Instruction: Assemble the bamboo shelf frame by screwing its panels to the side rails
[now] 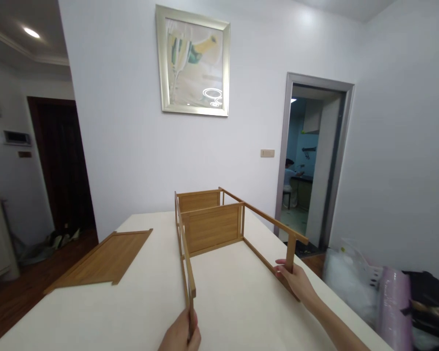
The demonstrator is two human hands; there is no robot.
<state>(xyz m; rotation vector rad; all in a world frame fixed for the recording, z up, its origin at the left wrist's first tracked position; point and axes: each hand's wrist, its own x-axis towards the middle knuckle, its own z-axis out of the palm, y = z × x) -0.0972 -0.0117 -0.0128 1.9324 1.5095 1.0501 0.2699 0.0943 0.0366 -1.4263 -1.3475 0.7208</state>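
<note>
A brown wooden shelf frame (212, 226) lies on its side on the white table, with two shelf panels fitted between its side frames toward the far end. My left hand (183, 332) is closed around the near end of the left side frame. On the other side, my right hand (294, 280) grips the short crosspiece near the end of the right side frame. Between my hands the near end of the frame has no panel. A loose wooden panel (106, 258) rests flat on the table, left of the frame.
The white table (131, 317) reaches to the wall, where a framed picture (193, 63) hangs. Past the doorway (303, 165), a person (289, 180) sits in another room. Bags and a pink roll (393, 309) stand on the floor at right.
</note>
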